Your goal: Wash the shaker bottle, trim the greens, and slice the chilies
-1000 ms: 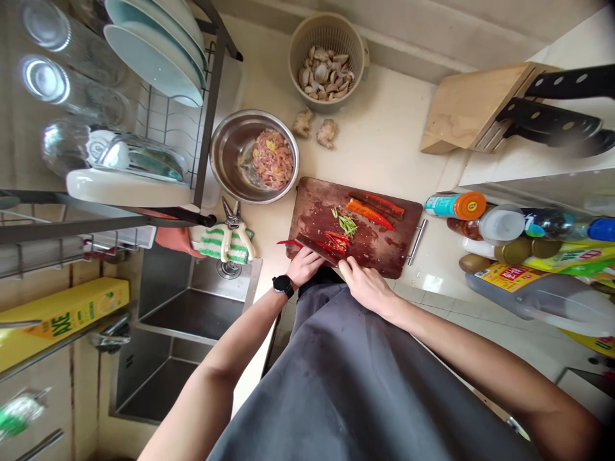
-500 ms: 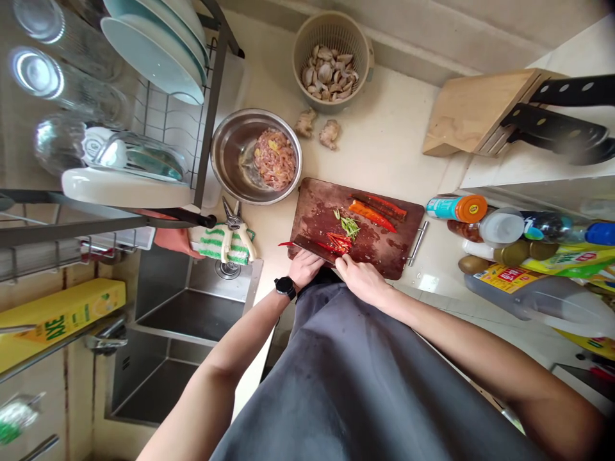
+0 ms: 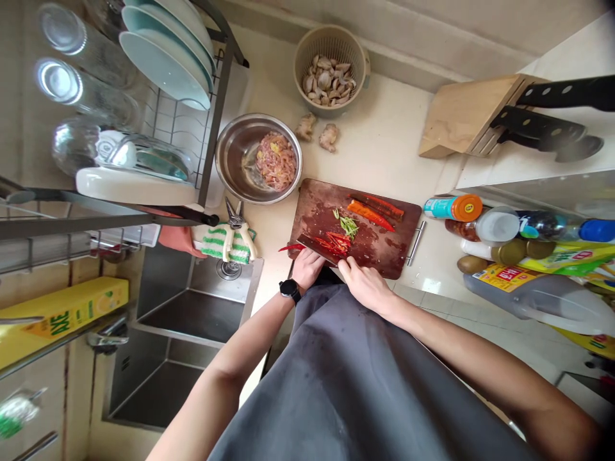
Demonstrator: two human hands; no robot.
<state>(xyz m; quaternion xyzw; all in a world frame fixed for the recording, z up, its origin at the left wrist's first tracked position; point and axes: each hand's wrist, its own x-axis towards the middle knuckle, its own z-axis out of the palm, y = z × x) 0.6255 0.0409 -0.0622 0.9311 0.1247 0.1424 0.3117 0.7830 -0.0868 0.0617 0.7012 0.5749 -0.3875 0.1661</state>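
My right hand (image 3: 364, 286) grips the handle end of a steel cleaver (image 3: 317, 248), whose blade lies on a dark wooden cutting board (image 3: 379, 262) over thin red chili strips (image 3: 334, 243). My left hand (image 3: 306, 267), with a black watch on its wrist, rests at the board's near edge beside the blade. One long red chili (image 3: 291, 247) sticks out past the board's left edge. Green strips (image 3: 348, 225) lie just beyond the blade. Farther along are an orange-red pepper piece (image 3: 369, 216) and a darker red piece (image 3: 377, 206).
A steel bowl of sliced meat (image 3: 235, 160) stands left of the board, with ginger (image 3: 319, 134) and a basket of pale pieces (image 3: 300, 77) beyond. Kitchen shears (image 3: 235, 221) lie on a striped cloth above a steel sink (image 3: 192, 320). Bottles (image 3: 500, 224) crowd the right.
Both hands and the cleaver stay at much the same spot on the board. The view has shifted slightly.
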